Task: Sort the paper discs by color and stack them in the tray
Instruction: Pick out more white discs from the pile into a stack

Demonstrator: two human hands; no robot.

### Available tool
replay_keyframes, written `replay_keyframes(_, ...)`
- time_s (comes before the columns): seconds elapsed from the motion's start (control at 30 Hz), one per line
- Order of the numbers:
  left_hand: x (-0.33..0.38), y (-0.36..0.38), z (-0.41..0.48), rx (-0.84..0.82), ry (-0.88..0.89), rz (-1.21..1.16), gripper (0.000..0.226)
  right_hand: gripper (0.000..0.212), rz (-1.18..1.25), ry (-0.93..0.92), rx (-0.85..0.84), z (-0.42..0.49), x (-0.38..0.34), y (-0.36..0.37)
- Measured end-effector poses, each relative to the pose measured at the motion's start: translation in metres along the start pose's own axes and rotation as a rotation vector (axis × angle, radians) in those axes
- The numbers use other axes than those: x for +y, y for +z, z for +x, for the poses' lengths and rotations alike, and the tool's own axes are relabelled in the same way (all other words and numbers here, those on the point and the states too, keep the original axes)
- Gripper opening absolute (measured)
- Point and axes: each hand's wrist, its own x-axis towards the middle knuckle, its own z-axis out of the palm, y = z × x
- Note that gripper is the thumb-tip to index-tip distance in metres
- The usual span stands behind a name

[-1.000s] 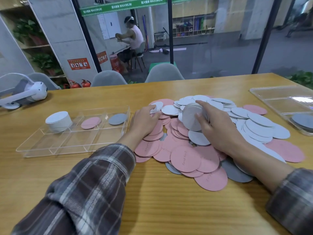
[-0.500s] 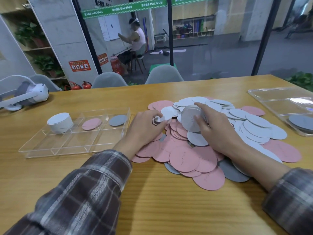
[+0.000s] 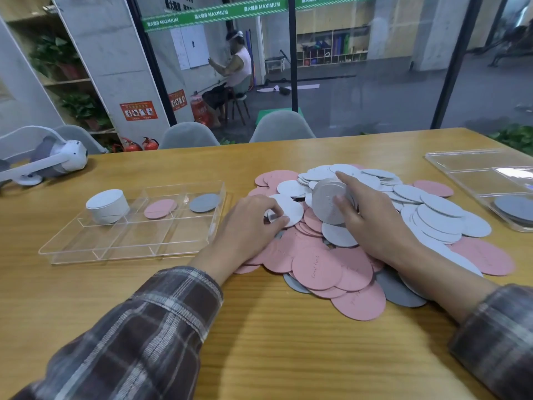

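1. the paper discs in the heap (image 3: 317, 267) look thin, light and bendy. they would likely slide over one another, so a rim pinch with the fingertips suits them best.
2. the left hand (image 3: 248, 226) pinches the near rim of one white disc (image 3: 288, 209). this disc lies on top of the heap and reaches away from the fingers toward the other hand.
3. the right hand (image 3: 372, 223) clasps a bundle of white discs (image 3: 328, 202) stood on edge. the thumb is on the facing side and the fingers curl round the top and back. the bundle is just beside the single disc.
4. the tray (image 3: 129, 249) lies left of the heap, near the left hand. its back row holds a white stack (image 3: 107, 206), then a pink disc (image 3: 160, 208), then a grey disc (image 3: 204, 202).
5. the bundle may fan out if the squeeze slackens.
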Motion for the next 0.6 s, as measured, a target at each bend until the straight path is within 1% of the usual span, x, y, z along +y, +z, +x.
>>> replay_keyframes(0.07, 0.000, 0.002, 0.001, -0.003, -0.021, -0.030, 0.015, 0.051, 0.014, -0.001, -0.005, 0.000, 0.000, 0.000)
replay_keyframes(0.13, 0.001, 0.001, 0.001, -0.010, -0.033, -0.075, 0.025, 0.052, 0.030, -0.015, -0.013, -0.001, 0.001, 0.000)
replay_keyframes(0.2, 0.001, -0.002, 0.002, 0.019, -0.032, -0.121, 0.034, 0.051, 0.031, -0.034, -0.014, -0.001, 0.000, 0.000)
replay_keyframes(0.23, 0.002, -0.005, 0.002, 0.053, -0.031, -0.149, 0.034, 0.050, 0.028, -0.041, -0.013, -0.001, 0.001, 0.000)
replay_keyframes(0.3, 0.002, -0.010, 0.004, 0.129, -0.051, -0.242, 0.025, 0.049, 0.025, -0.046, -0.012, -0.001, 0.001, 0.001)
replay_keyframes(0.37, 0.001, -0.015, 0.006, 0.157, -0.073, -0.367, 0.017, 0.049, 0.027, -0.050, -0.011, -0.001, 0.000, 0.002)
replay_keyframes(0.43, 0.001, -0.019, 0.009, 0.144, -0.070, -0.490, 0.015, 0.048, 0.034, -0.058, -0.010, -0.001, 0.001, 0.002)
replay_keyframes(0.53, 0.008, -0.022, 0.008, 0.081, -0.060, -0.668, 0.017, 0.047, 0.049, -0.070, -0.006, -0.001, 0.000, 0.002)
replay_keyframes(0.6, 0.011, -0.022, 0.007, 0.055, -0.054, -0.728, 0.018, 0.045, 0.063, -0.078, -0.007, -0.002, 0.000, 0.002)
